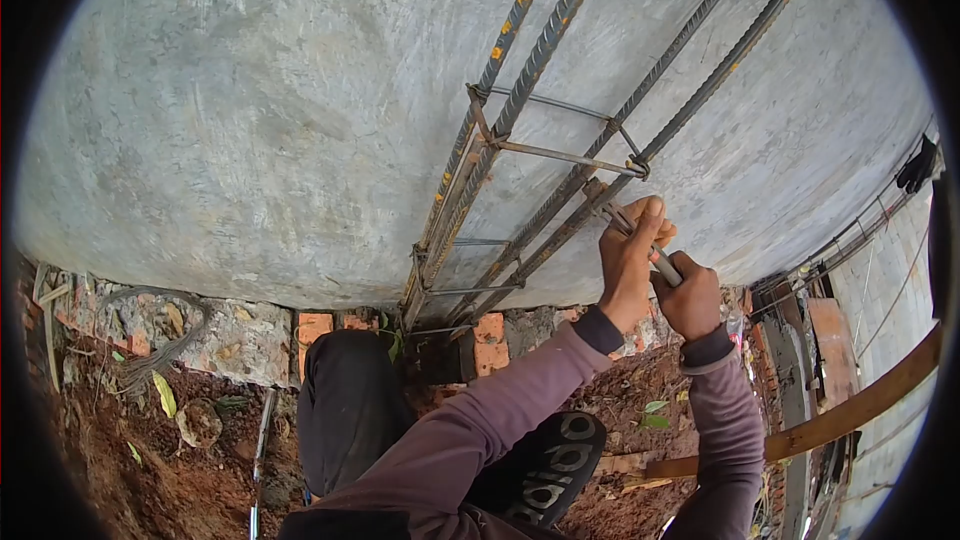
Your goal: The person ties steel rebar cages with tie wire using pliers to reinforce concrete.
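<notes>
Both my hands are on a grey metal hand tool that looks like pincers [664, 265], its head against a steel bar of the rebar cage [545, 90]. My left hand [628, 265] is closed round it nearer the head, thumb pointing up. The fingers of my right hand [690, 298] wrap its lower end. The cage slants up along the wall, its ribbed bars joined by thin square stirrups [570, 155]. Just above the tool, a stirrup corner meets the bar. My left palm and most of the jaws are hidden.
A smooth grey cement wall [270, 120] fills the upper view. Bricks [490, 345] and rough mortar line its foot, above red soil [100, 450]. At left lie a bundle of thin wire [165, 355] and a metal rod [263, 450]. A curved wooden strip [850, 410] crosses the right side.
</notes>
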Demonstrator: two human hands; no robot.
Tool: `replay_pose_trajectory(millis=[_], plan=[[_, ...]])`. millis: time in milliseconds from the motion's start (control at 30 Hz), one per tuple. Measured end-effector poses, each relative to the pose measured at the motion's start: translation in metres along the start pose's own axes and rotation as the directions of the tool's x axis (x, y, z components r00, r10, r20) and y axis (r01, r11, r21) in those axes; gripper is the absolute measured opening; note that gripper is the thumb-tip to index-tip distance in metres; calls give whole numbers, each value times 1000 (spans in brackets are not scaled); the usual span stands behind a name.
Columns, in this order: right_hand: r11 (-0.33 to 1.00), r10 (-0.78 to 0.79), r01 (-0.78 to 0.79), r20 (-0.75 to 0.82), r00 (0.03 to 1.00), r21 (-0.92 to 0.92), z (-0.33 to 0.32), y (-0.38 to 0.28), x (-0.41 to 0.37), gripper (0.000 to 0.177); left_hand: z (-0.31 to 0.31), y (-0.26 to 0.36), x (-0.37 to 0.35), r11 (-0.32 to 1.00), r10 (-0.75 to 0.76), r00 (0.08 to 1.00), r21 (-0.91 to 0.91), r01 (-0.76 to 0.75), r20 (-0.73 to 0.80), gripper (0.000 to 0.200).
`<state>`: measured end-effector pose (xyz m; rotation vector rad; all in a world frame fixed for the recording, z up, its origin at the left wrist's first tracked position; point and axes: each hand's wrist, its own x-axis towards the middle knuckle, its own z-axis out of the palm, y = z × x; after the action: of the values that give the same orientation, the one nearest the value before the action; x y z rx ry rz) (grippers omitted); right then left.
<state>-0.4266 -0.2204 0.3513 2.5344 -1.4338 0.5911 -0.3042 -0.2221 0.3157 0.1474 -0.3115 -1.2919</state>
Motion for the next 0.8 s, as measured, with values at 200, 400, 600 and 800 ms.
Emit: replay_pose_trajectory(millis=[200,400,600,800], plan=[[698,-75,-616,892,445,365,-41,-9,26,24,-21,20,9,965,-60,854,-189,182,517,53],[959,27,-190,601,799,210,-23,-4,17,34,-21,5,13,996,-8,962,-79,31,275,34],[974,-44,-40,-359,932,-225,37,-19,-23,20,6,1,4,999,42,999,-28,-42,-11,38],[870,-38,-263,588,808,418,3,-10,4,27,14,17,-19,995,73,997,66,-71,-20,45]])
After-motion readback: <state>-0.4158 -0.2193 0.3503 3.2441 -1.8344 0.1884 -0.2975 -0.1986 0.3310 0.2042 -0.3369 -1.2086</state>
